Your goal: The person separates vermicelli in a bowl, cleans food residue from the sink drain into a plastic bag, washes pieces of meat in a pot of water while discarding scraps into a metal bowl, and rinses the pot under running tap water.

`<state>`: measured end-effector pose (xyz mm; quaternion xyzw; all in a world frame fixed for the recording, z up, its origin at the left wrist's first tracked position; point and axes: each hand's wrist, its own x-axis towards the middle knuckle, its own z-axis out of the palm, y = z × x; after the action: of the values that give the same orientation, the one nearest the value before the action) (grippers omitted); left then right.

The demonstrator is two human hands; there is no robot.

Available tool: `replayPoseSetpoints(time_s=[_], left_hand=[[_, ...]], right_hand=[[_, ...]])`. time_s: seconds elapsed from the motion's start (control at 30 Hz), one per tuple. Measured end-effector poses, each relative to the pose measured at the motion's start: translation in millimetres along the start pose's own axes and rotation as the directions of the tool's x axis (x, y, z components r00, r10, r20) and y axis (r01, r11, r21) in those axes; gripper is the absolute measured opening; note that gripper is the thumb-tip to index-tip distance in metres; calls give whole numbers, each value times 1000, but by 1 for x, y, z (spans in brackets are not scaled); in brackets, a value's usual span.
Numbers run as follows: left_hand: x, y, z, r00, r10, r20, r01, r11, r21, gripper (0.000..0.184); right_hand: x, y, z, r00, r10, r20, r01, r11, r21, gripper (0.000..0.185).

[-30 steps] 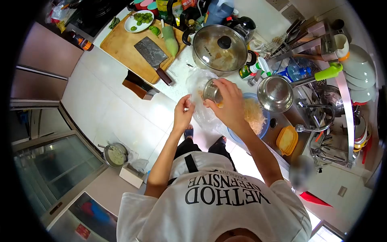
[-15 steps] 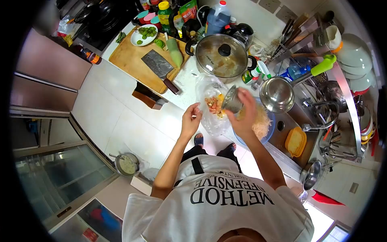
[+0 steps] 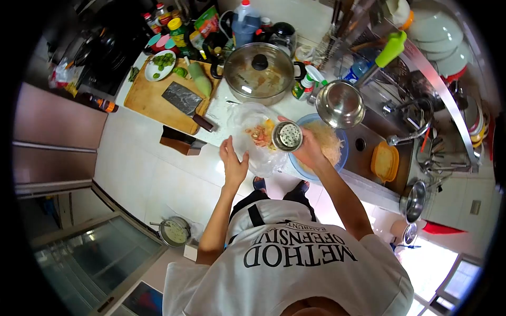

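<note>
In my right hand (image 3: pixel 307 149) is a small round metal bowl (image 3: pixel 288 136). Its mouth faces up toward me, and dark specks show on its pale inside; whether these are residue or contents I cannot tell. Below and left of it a clear plastic bag (image 3: pixel 268 164) lies spread at the counter's edge, with orange and reddish scraps (image 3: pixel 260 136) in it. My left hand (image 3: pixel 233 162) is held out beside the bag's left side, fingers stretched and nothing in it. Behind my right hand stands a blue basin (image 3: pixel 345 154) of pale shreds (image 3: pixel 328 141).
A lidded pot (image 3: pixel 258 76) stands at the back. Left of it, a cleaver (image 3: pixel 182 99) and a pale green vegetable (image 3: pixel 199 79) lie on a wooden cutting board (image 3: pixel 141 102). At right are a steel saucepan (image 3: pixel 340 105) and a sink with a yellow basket (image 3: pixel 385 162).
My right hand has turned the small metal bowl from sideways over the bag to mouth up. My left hand's fingers have spread from a pinch. The whole view has shifted.
</note>
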<state>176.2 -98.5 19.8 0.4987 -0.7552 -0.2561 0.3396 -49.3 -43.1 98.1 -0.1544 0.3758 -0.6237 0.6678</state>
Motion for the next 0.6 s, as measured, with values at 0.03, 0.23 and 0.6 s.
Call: replayPoseSetpoints(time_s=[0.03,0.23,0.6], left_hand=[[6,21,-12,1000,25,-8,-25,1000,-2,57],[27,96,-28,960,257,107,-188,881,-434,57],[-8,1,-4,656,-604,453,754,551,-358,57]], right_hand=[[-6,-4,-1,997,-7,71,10,999,-53,56],[-12,-6,-9,988,-122,99,148,934,-324,57],[9,53,8,551,-470,690,583,-375,-721,55]])
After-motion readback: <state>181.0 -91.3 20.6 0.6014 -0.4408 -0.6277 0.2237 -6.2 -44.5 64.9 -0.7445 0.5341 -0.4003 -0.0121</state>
